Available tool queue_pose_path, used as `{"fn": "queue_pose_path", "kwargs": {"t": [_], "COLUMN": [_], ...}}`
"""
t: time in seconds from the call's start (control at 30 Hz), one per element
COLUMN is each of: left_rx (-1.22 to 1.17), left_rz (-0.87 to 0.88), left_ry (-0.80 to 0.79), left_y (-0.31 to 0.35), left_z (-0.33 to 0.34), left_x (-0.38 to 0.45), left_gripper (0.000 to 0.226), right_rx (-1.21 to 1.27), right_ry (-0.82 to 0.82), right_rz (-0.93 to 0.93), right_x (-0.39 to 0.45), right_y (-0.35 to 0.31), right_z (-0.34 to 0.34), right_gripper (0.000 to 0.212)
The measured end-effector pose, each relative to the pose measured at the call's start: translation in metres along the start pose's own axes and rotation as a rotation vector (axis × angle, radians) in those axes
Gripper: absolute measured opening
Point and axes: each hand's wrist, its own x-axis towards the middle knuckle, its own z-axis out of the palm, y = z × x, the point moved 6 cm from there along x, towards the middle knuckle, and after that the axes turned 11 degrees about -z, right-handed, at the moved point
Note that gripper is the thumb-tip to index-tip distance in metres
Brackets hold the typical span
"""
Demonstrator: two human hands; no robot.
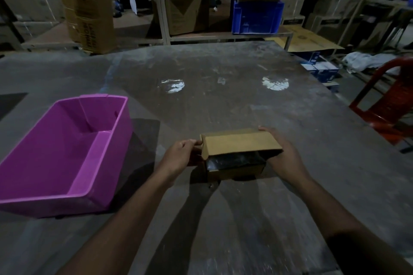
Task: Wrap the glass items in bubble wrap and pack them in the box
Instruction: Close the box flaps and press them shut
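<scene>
One box [239, 152], one purple bin [67, 152].

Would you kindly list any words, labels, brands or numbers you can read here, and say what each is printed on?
Nothing here reads with certainty.
Tall cardboard carton behind the table: dark vertical lettering, too blurred to read.
Flat cardboard sheet at the back right: a round printed mark, illegible.
Small cardboard box held by the left hand and right hand: no print visible.
Purple bin: no lettering.
</scene>
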Motion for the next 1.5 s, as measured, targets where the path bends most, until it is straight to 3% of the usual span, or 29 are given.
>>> {"fn": "queue_pose_path", "kwargs": {"t": [0.17,0.27,0.47,0.67,0.87,1.23,1.3,1.4,1.5], "left_rx": [0.048,0.094,0.107,0.078,0.024,0.045,0.02,-0.025,-0.047], "left_rz": [0.052,0.045,0.053,0.075,0.057,-0.003,0.003,0.021,0.045], "left_ry": [0.038,0.04,0.093,0.112,0.084,0.075,0.101,0.151,0.165], "left_y": [0.005,0.005,0.001,-0.007,-0.008,-0.018,-0.018,-0.017,-0.017], "left_z": [0.009,0.014,0.017,0.015,0.018,0.02,0.022,0.025,0.024], "left_x": [-0.014,-0.013,-0.009,-0.009,-0.008,-0.015,-0.017,-0.02,-0.02], "left_gripper": [0.047,0.07,0.044,0.067,0.029,0.018,0.017,0.015,0.012], "right_rx": [-0.084,-0.104,-0.201,-0.266,-0.294,-0.221,-0.189,-0.152,-0.121], "right_ry": [-0.027,-0.048,-0.054,-0.095,-0.112,-0.202,-0.216,-0.146,0.014], "right_rz": [-0.036,-0.063,-0.046,-0.059,-0.084,0.001,0.027,0.062,0.127], "right_x": [-0.007,-0.011,-0.018,-0.022,-0.011,-0.03,-0.03,-0.033,-0.041], "right_y": [0.004,0.004,0.013,0.018,0.009,0.019,0.02,0.03,0.026], "right_z": [0.0,0.002,0.008,0.01,0.003,0.009,0.006,0.0,-0.01], "right_gripper": [0.058,0.059,0.068,0.079,0.071,0.091,0.085,0.055,0.053]}}
